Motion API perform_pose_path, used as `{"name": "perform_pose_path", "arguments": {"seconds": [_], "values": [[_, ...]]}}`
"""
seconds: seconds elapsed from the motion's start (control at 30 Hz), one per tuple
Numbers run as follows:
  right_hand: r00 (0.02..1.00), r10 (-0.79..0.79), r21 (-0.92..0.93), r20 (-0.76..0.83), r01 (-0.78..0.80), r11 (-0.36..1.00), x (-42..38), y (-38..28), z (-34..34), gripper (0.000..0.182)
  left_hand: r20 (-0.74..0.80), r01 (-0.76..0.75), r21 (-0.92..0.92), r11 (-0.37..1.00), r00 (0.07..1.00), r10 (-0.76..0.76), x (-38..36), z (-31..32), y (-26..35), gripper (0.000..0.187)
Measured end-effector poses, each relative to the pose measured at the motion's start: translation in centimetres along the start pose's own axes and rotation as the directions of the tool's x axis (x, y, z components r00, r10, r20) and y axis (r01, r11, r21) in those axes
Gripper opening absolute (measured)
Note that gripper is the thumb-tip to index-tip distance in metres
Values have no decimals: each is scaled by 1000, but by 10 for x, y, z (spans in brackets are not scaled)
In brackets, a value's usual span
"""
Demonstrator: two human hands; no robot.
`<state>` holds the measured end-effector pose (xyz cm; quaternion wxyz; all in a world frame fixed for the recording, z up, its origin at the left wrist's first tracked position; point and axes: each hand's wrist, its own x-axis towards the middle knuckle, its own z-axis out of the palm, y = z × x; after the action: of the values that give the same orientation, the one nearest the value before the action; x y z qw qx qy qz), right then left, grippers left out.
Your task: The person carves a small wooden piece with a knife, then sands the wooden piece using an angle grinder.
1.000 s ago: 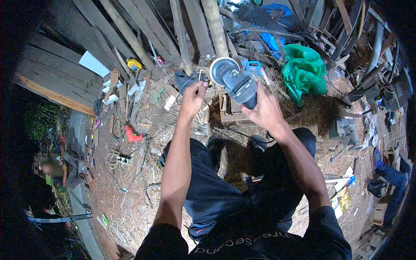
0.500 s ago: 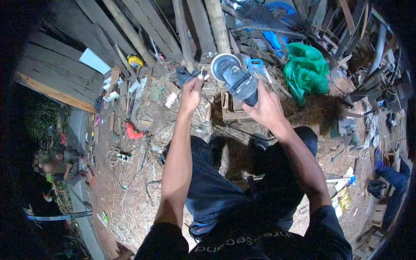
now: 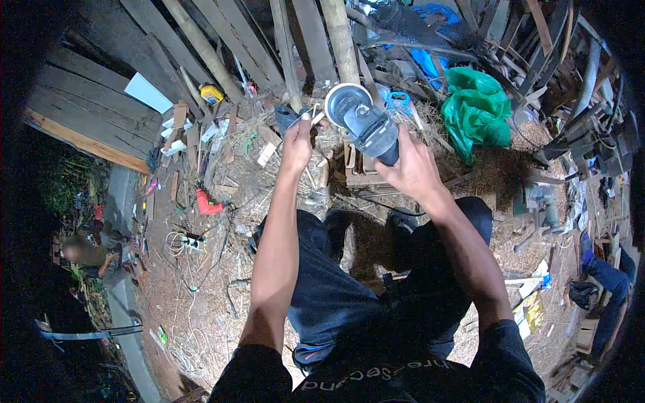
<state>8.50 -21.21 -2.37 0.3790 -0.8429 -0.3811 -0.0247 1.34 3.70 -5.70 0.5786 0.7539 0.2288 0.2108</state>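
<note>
My right hand (image 3: 412,166) is wrapped round the body of an angle grinder (image 3: 371,127), held out in front of me. Its round disc (image 3: 330,107), with a pale rim, faces my left hand. Pinched in the fingers of my left hand (image 3: 297,143) is a small pale wooden piece (image 3: 317,119), its end close to the disc's edge. Beneath the grinder stands a low stack of wood (image 3: 359,173) near my feet.
A red power drill (image 3: 208,202) lies on the littered ground at left, above a power strip (image 3: 195,244) and cables. Green plastic sheeting (image 3: 476,114) is at upper right. Planks (image 3: 232,40) lean at the back. Another person (image 3: 94,252) is at far left.
The wooden piece in my left hand has changed its angle against the disc. The grinder and my right hand have barely shifted.
</note>
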Motion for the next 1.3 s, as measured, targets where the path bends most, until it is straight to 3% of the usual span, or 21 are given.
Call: {"name": "perform_pose_path", "arguments": {"seconds": [0.1, 0.2, 0.3, 0.4, 0.5, 0.7, 0.8, 0.9, 1.0, 1.1, 1.2, 1.3], "values": [[999, 47, 72, 25, -49, 996, 2, 5, 4, 60, 52, 82, 17, 996, 995, -83, -4, -6, 6, 49], [1000, 1, 66, -22, 1, 998, 0, 3, 3, 58, 11, 63, 95, 994, 998, -64, -4, -3, 9, 47], [999, 34, 82, 38, -37, 996, -1, 2, 0, 57, -6, -93, 163, 982, 995, 95, -1, 0, -1, 51], [1000, 26, 106, -18, -24, 994, 1, 1, 2, 56, 38, -130, 131, 983, 991, 126, 0, -3, -8, 50], [998, -24, 86, -54, 29, 996, 0, 5, 3, 54, 43, -96, 104, 990, 995, 92, 1, -1, -14, 49], [999, 39, 131, 3, -39, 991, 0, 0, -2, 51, 89, 68, 86, 994, 993, -76, -11, -3, 13, 47], [1000, -8, 105, -2, 8, 994, 0, 4, 0, 57, 95, -70, 255, 964, 994, 47, -5, -4, 2, 44], [1000, 24, 107, 3, -25, 994, -1, 3, 0, 53, 40, -213, 241, 947, 977, 209, -5, 1, -8, 35], [998, 61, 122, 30, -64, 990, 0, 2, -2, 54, 52, -205, 256, 945, 979, 199, -8, -2, -7, 35], [1000, 9, 41, -5, -9, 999, -1, 5, 2, 54, 28, -391, 260, 883, 917, 398, -10, 2, -5, 36], [999, 35, 51, -17, -34, 998, -1, 4, 3, 54, 75, -278, 332, 901, 960, 268, -8, -7, -3, 37], [993, 101, 64, -58, -98, 993, 3, 2, -1, 54, 27, -215, 300, 929, 976, 217, -11, -9, -2, 39]]}}
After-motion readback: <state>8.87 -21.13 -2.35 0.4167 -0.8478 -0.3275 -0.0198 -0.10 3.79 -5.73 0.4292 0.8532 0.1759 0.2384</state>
